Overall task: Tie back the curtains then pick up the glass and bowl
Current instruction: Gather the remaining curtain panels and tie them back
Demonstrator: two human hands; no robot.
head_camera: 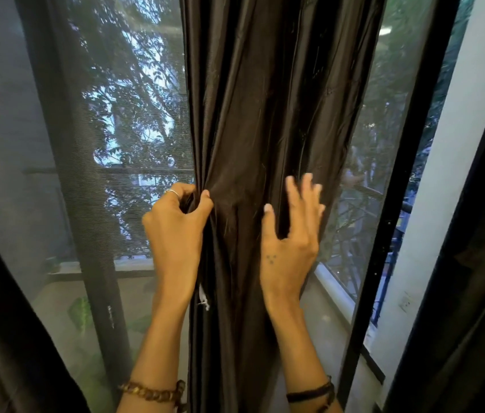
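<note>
**Gathering the curtain, tie not yet on**

I judge I am in the first step: bunching the dark brown curtain [265, 114] before tying it back. My left hand [175, 231] pinches a fold at the curtain's left edge, thumb and curled fingers closed on the cloth. My right hand [292, 234] is spread open, its fingers [301, 198] straight and laid against the curtain's right side, thumb pressed into a pleat; it holds nothing.

The curtain hangs as a narrow column in front of the mesh-screened window [128, 144], already drawn into deep vertical pleats. The cloth is satiny, with a slight sheen, and looks slippery, so I expect folds to slide out of a loose hold. A small white tag [204, 301] shows at its left edge, below my left hand.

Next, I think, the right hand should sweep the remaining cloth toward the left hand so one hand can clamp the whole bundle. I see no tieback, nor the glass or bowl.
</note>
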